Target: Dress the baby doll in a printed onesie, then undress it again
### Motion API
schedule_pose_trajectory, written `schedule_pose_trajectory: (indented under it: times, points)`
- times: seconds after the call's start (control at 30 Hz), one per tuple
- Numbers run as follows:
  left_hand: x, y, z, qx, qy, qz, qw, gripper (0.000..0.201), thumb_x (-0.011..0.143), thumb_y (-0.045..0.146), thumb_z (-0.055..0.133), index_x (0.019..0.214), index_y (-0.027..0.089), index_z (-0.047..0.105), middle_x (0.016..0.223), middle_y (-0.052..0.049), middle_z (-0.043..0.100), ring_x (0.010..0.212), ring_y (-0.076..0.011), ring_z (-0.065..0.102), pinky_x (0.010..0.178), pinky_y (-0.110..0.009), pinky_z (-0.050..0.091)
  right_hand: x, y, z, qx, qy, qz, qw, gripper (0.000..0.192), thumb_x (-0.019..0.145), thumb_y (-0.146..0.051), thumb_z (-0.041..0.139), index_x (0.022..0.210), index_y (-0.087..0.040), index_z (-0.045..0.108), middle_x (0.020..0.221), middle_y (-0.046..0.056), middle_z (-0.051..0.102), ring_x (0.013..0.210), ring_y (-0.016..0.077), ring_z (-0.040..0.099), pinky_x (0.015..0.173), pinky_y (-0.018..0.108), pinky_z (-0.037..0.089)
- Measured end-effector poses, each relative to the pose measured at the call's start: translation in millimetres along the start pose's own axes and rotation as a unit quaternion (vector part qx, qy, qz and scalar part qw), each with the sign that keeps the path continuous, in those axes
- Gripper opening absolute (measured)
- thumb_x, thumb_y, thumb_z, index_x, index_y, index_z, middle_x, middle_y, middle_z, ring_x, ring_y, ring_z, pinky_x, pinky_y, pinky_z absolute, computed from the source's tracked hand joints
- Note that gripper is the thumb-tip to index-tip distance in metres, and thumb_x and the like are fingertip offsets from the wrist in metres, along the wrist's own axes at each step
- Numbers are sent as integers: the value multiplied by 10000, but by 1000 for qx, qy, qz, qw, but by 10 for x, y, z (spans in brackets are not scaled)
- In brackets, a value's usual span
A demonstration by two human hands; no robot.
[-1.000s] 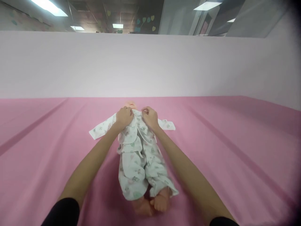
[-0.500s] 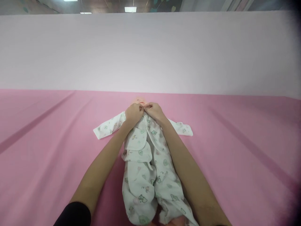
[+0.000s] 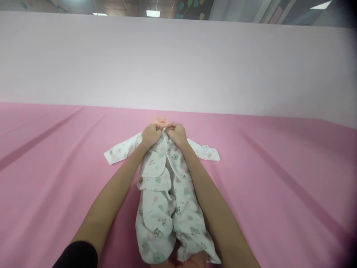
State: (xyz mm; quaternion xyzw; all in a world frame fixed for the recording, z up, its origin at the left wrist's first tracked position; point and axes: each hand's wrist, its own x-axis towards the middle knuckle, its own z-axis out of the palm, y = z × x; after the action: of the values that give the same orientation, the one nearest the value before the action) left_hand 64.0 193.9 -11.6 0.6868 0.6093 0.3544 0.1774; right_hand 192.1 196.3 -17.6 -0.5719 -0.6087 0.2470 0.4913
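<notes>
Across the scene spreads the pink cloth (image 3: 279,171), lightly creased, running back to the white panel (image 3: 178,63). And here on it, face up, lies the dressed doll (image 3: 156,182), head at the far end, feet (image 3: 195,259) nearest us and partly cut off by the frame. My guess is a body light enough to lift, firmer than its clothing, best supported under head and back.

Over the lower half comes the leg part (image 3: 158,223), loose, rumpled, surely soft; it should fold wherever it's nudged. Above it sits the printed top (image 3: 152,163), its two front edges side by side at the chest and parting lower down. Thin, floppy cotton by the look of it: little slip, no stiffness, so the edges are the place to pinch, not the middle. Out to either side go the sleeves (image 3: 122,150), lying flat.

Now the hands! Left hand (image 3: 152,134) and right hand (image 3: 176,134) meet at the throat, each grip closed, thumb and fingers apparently pinching the neckline (image 3: 164,131). Gentle pressure suits such fabric. Whether a snap or tie sits between those fingertips, I can't tell.
</notes>
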Motion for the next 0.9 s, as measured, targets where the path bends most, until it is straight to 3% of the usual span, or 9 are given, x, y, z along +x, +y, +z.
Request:
schedule_pose_trajectory:
  times: [0.27, 0.43, 0.63, 0.77, 0.9]
  points:
    - [41, -29, 28, -51, -21, -15, 998, 283, 842, 310, 454, 949, 185, 685, 928, -38, 694, 868, -191, 607, 761, -294, 442, -42, -122, 33, -70, 24, 25, 997, 176, 600, -121, 533, 747, -178, 611, 764, 27, 645, 765, 186, 600, 759, 302, 463]
    - [3, -2, 68, -6, 35, 66, 997, 228, 862, 276, 457, 921, 178, 654, 928, -45, 673, 872, -194, 589, 768, -302, 432, -100, -144, 61, -72, 88, 6, 993, 83, 656, -143, 563, 716, -191, 597, 738, 25, 657, 742, 188, 611, 755, 301, 472]
    - [33, -85, 85, -32, 38, 118, 992, 217, 877, 264, 475, 953, 156, 647, 980, -63, 660, 901, -186, 581, 806, -298, 431, -79, -80, 2, 7, 22, 0, 1000, 58, 709, -213, 653, 747, -170, 667, 759, 30, 699, 769, 166, 657, 745, 245, 471]
    - [50, -88, -16, -74, 3, 146, 987, 208, 871, 266, 499, 972, 157, 644, 1038, -67, 661, 936, -181, 584, 856, -303, 422, -68, -77, -24, -23, 21, -7, 999, 110, 737, -267, 668, 707, -162, 655, 726, 27, 686, 717, 151, 633, 701, 237, 461]
    - [33, -19, -202, -168, -100, 114, 974, 253, 821, 317, 586, 1009, 151, 620, 882, -43, 660, 789, -139, 592, 737, -256, 444, -52, -111, -100, 28, -22, 49, 998, 110, 760, -261, 647, 748, -157, 614, 652, -12, 624, 553, 94, 550, 555, 197, 435]
